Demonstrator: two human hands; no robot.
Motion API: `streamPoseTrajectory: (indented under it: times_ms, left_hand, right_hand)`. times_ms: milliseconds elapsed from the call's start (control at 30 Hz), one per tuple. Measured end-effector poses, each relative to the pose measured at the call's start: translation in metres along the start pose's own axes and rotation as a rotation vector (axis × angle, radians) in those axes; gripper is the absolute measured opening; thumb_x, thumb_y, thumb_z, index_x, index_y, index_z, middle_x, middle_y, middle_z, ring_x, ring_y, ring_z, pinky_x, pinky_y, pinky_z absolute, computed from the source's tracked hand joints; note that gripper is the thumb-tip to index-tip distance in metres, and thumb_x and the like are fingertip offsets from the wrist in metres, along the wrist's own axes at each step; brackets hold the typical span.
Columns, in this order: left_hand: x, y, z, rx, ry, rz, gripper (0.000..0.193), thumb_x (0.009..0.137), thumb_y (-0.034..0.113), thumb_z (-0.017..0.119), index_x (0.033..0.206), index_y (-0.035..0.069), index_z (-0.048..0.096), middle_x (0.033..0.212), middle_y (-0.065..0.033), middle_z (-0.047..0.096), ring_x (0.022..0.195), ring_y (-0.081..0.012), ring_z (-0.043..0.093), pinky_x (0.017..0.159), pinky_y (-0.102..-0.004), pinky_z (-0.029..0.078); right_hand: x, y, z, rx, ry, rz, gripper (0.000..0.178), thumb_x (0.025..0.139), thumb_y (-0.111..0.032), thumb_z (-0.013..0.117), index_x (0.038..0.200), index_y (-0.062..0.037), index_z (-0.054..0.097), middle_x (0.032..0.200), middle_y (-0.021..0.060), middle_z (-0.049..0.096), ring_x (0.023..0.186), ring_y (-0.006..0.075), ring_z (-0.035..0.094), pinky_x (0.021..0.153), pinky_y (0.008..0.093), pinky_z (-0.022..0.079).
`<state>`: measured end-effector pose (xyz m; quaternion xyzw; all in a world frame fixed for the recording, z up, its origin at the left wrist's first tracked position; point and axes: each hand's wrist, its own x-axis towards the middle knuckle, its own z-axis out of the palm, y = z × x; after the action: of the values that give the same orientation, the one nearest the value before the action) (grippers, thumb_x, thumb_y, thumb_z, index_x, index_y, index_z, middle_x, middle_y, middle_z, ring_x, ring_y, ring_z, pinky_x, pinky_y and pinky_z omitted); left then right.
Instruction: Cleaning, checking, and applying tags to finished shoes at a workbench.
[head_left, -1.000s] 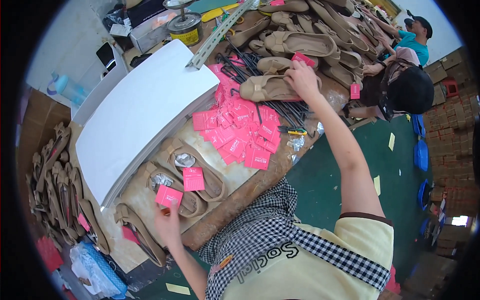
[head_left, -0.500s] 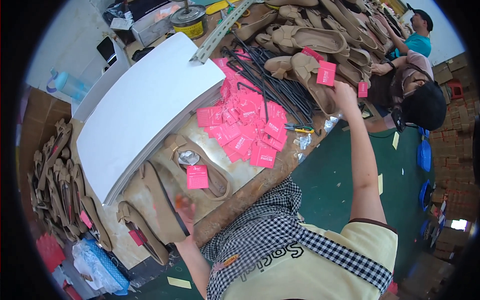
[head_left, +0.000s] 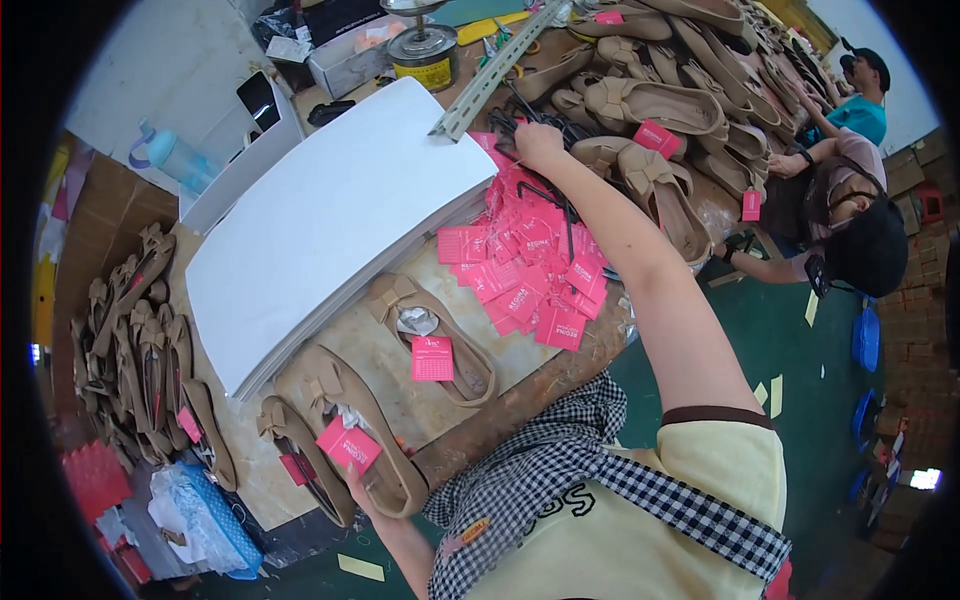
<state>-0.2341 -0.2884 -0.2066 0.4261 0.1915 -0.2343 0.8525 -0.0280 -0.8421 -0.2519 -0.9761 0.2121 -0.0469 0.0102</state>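
Note:
At the table's near left, my left hand (head_left: 362, 490) is closed on a beige flat shoe (head_left: 398, 478) with a bow, paper stuffing and a pink tag (head_left: 348, 445). The shoe's open top faces up. My right hand (head_left: 540, 148) reaches to the far side and is closed around black bent rods (head_left: 571, 232); my forearm hides much of their bundle. Just below it spreads a heap of pink tags (head_left: 520, 290). Between the heap and my left hand lies another tagged beige shoe (head_left: 470, 385). A further tagged shoe (head_left: 318, 480) lies left of the held one.
A thick stack of white sheets (head_left: 340, 210) takes up the table's middle, with a perforated metal bar (head_left: 495, 75) by its corner. Beige shoes are piled far right (head_left: 660, 100) and left (head_left: 130, 370). A tin (head_left: 425, 58) stands behind. Two people are at the right.
My right hand has left a tagged shoe by the far pile and moved left onto the black rods. The shoe in my left hand has turned from its side to open top up.

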Motion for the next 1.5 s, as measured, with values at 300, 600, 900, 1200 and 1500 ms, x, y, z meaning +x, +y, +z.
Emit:
streamPoseTrajectory:
  times_ms: [300, 600, 900, 1200, 1500]
  left_hand:
    - [-0.009, 0.003, -0.009, 0.047, 0.036, 0.005, 0.073, 0.086, 0.054, 0.052, 0.129, -0.005, 0.046, 0.104, -0.0258, 0.063, 0.088, -0.0371, 0.066, 0.075, -0.0434, 0.057]
    - [0.012, 0.003, -0.003, -0.070, -0.108, 0.005, 0.074, 0.090, 0.055, 0.045, 0.133, -0.004, 0.043, 0.111, -0.0271, 0.061, 0.087, -0.0395, 0.067, 0.070, -0.0468, 0.059]
    - [0.015, -0.001, 0.018, -0.239, -0.321, -0.031, 0.082, 0.089, 0.064, 0.043, 0.144, 0.003, 0.034, 0.125, -0.0286, 0.054, 0.090, -0.0377, 0.064, 0.068, -0.0499, 0.056]
    - [0.029, -0.004, 0.044, -0.117, -0.304, 0.065, 0.090, 0.087, 0.073, 0.036, 0.142, 0.002, 0.035, 0.118, -0.0277, 0.057, 0.083, -0.0367, 0.066, 0.061, -0.0484, 0.058]
    - [0.045, -0.027, 0.015, 0.023, 0.132, 0.233, 0.087, 0.089, 0.073, 0.034, 0.142, 0.004, 0.036, 0.127, -0.0190, 0.057, 0.101, -0.0341, 0.065, 0.083, -0.0474, 0.056]
  right_hand:
    - [0.004, 0.023, -0.102, 0.164, -0.252, 0.016, 0.038, 0.077, -0.034, 0.068, 0.096, -0.0016, 0.069, 0.091, 0.0184, 0.070, 0.080, 0.0295, 0.070, 0.076, 0.0408, 0.056]
    - [-0.109, 0.025, -0.174, 0.547, 0.173, -0.622, 0.027, 0.079, 0.001, 0.062, 0.106, -0.0048, 0.063, 0.116, 0.0083, 0.066, 0.108, 0.0230, 0.061, 0.094, 0.0321, 0.048]
    - [-0.216, 0.058, -0.110, 0.051, 0.286, -0.520, 0.031, 0.090, -0.016, 0.051, 0.119, -0.0101, 0.062, 0.133, 0.0107, 0.055, 0.124, 0.0308, 0.052, 0.100, 0.0385, 0.045]
    - [-0.253, 0.028, -0.065, 0.052, 0.098, 0.092, 0.033, 0.087, -0.037, 0.062, 0.078, -0.0050, 0.062, 0.067, 0.0190, 0.065, 0.064, 0.0367, 0.066, 0.060, 0.0480, 0.053]
    - [-0.286, -0.076, -0.175, 0.762, -0.074, -0.100, 0.009, 0.083, -0.009, 0.064, 0.082, -0.0021, 0.058, 0.064, 0.0121, 0.058, 0.058, 0.0229, 0.061, 0.055, 0.0334, 0.046]
